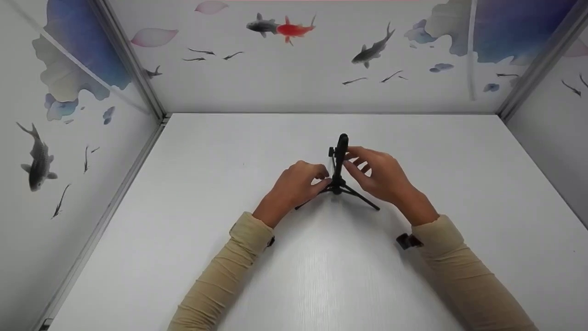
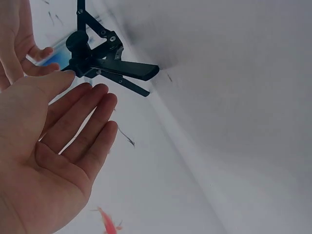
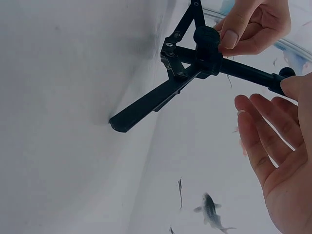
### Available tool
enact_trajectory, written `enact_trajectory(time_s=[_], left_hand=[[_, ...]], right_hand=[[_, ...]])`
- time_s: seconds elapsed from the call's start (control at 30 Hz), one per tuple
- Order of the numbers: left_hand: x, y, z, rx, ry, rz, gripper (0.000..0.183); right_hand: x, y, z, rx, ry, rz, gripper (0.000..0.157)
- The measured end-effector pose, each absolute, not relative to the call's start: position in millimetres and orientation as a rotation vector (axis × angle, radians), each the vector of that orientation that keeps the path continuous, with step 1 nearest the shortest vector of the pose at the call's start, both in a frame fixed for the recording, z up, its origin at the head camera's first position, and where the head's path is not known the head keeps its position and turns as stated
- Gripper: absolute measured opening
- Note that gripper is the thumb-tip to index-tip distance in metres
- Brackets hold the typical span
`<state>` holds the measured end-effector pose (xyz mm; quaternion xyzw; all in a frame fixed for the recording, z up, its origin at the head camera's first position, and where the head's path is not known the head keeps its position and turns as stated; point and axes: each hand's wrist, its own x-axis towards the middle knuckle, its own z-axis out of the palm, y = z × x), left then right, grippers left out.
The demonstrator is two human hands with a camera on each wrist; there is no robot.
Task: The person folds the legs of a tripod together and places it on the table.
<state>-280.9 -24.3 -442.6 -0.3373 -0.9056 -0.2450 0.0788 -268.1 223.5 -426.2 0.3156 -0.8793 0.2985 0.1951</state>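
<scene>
A small black tripod stand stands upright on the table, its legs spread. It has a thick upper post and a small side knob. My left hand is at the stand's lower hub. Its thumb and forefinger pinch the edge of the hub, while the other fingers extend loosely in the left wrist view. On the other side, my right hand pinches the upper post between thumb and fingertips. Its remaining fingers are loosely bent. The right wrist view cuts off the post's top.
The white table carries the stand. Behind it rises a white panel printed with fish and petals. Similar side panels stand at left and right, joined by metal corner posts. A small dark device sits at the right cuff.
</scene>
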Motion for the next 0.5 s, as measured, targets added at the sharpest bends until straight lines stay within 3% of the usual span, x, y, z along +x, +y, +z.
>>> enact_trajectory(time_s=[0.5], left_hand=[[-278.9,-19.8,-444.4,-1.023,-2.763,-0.678,0.018]], right_hand=[[-268.1,217.3,-429.4,0.875,-2.422,0.884,0.028]])
